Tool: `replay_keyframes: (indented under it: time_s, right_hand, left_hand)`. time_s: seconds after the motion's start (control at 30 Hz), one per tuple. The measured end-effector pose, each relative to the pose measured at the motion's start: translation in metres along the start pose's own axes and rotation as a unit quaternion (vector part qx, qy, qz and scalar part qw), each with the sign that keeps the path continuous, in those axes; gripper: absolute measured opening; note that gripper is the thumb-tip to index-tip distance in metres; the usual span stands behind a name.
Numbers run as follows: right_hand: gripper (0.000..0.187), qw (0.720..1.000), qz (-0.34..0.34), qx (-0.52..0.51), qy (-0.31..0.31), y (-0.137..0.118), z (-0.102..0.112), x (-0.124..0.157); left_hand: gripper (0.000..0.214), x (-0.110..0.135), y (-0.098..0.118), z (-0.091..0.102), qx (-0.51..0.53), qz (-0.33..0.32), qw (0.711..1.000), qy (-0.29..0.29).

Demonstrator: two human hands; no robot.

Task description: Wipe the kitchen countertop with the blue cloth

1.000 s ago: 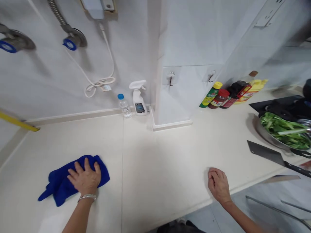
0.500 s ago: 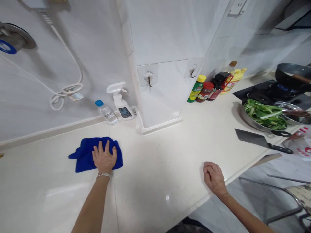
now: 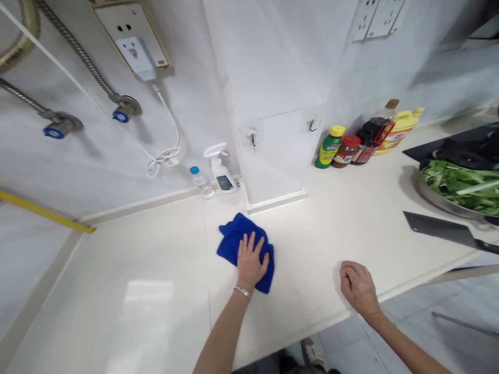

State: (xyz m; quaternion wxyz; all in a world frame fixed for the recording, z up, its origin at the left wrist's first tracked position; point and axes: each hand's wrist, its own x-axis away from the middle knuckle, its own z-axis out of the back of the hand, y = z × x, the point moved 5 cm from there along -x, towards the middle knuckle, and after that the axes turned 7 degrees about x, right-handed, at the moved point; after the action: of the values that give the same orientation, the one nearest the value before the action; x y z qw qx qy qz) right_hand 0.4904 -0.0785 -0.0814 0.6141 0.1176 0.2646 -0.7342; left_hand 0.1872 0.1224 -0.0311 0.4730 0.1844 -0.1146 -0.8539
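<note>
A blue cloth [image 3: 234, 240] lies crumpled on the white countertop [image 3: 171, 244], in front of the wall pillar. My left hand [image 3: 251, 262] presses flat on its right part, fingers spread, with a bracelet at the wrist. To the right, my right hand [image 3: 357, 286] rests as a loose fist on the counter close to the front edge, with nothing seen in it. Behind the cloth, against the wall, stand a white spray bottle [image 3: 223, 174] and a clear plastic bottle [image 3: 202, 184] with a blue cap.
A cleaver [image 3: 440, 228] and a pan [image 3: 448, 203] of chopped greens lie at the right. Several sauce bottles and a jar [image 3: 346, 151] line the back wall. The pillar [image 3: 276, 176] juts onto the counter. A yellow pipe [image 3: 47, 212] meets the left corner.
My left hand has slid the blue cloth rightward along the counter, now below the pillar. The view has turned left, showing more wall valves and the socket. My right fist stays resting.
</note>
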Motion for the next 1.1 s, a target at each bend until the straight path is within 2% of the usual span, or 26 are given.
replay_keyframes:
  time_s: [0.17,0.27,0.4,0.53,0.63,0.73,1.1]
  right_hand:
    - [0.014,1.000,-0.010,0.001,0.004,-0.007,0.003,-0.005]
    - [0.016,1.000,-0.025,0.006,0.005,-0.010,0.005,-0.009]
    - [0.017,0.999,-0.040,0.013,0.011,-0.010,0.007,-0.014]
    - [0.018,0.999,-0.045,0.015,0.006,-0.010,0.009,-0.015]
    - [0.017,0.999,-0.046,0.006,0.005,-0.010,0.011,-0.015]
    - [0.017,0.999,-0.050,-0.005,0.007,-0.009,0.011,-0.015]
    - [0.019,0.997,-0.063,-0.040,0.008,-0.008,0.011,-0.013]
  left_hand:
    - [0.058,0.031,0.086,-0.030,0.039,-0.036,0.999,-0.010]
    - [0.058,0.045,0.126,-0.047,0.060,-0.057,0.996,-0.016]
    - [0.059,0.053,0.154,-0.061,0.060,-0.076,0.995,-0.018]
    - [0.054,0.056,0.160,-0.059,0.042,-0.074,0.996,-0.016]
    - [0.052,0.067,0.156,-0.050,0.024,-0.067,0.997,-0.013]
    - [0.051,0.088,0.139,-0.035,0.006,-0.054,0.998,-0.008]
    - [0.049,0.193,0.010,0.047,-0.107,0.094,0.988,0.068]
